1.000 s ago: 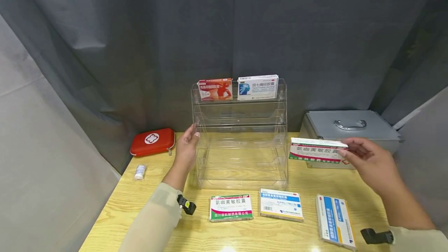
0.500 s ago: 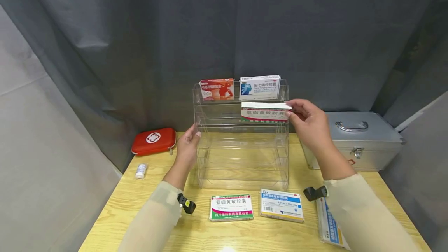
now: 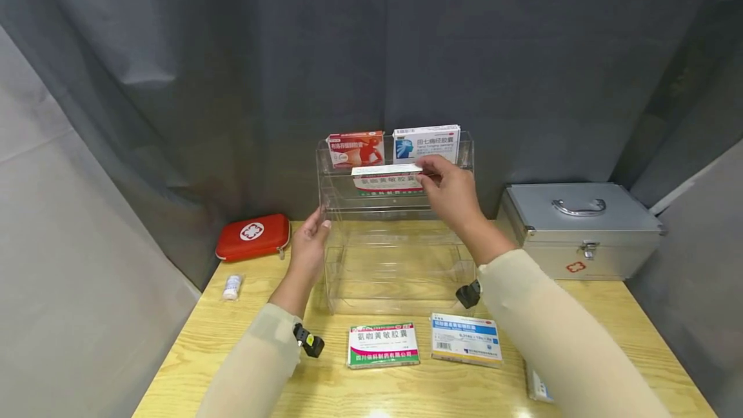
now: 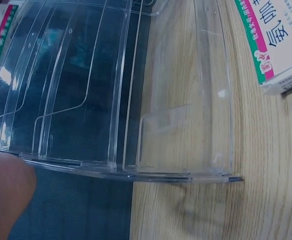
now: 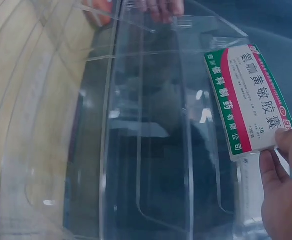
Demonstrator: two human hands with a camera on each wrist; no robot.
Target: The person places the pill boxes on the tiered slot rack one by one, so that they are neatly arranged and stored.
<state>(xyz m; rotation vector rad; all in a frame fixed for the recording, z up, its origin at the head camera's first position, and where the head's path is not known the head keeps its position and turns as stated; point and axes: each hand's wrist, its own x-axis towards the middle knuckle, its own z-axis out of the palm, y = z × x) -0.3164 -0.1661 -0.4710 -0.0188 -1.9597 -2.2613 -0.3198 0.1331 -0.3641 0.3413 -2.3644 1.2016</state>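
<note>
My right hand (image 3: 455, 195) pinches a white, green and magenta medicine box (image 3: 383, 183) by its right end. In the head view the box lies in front of the upper part of a clear tiered display rack (image 3: 400, 307), just below the top row. The right wrist view shows its printed face (image 5: 248, 100) tilted, with thumb and fingers at one end. My left hand (image 3: 307, 250) grips the rack's left side; part of that hand (image 4: 8, 195) shows in the left wrist view. An orange medicine box (image 3: 355, 150) and a white-and-blue one (image 3: 426, 145) stand in the top tier.
Before the rack lie a green-and-white box (image 3: 383, 345) and a blue-and-white box (image 3: 466, 339). Another box (image 3: 536, 386) is mostly hidden by my right sleeve. A metal case (image 3: 580, 231) stands right; a red pouch (image 3: 253, 237) and small bottle (image 3: 231, 287) are left.
My right hand has carried the medicine box from right of the rack up and leftward to its upper tiers. The left hand keeps its hold on the rack's side.
</note>
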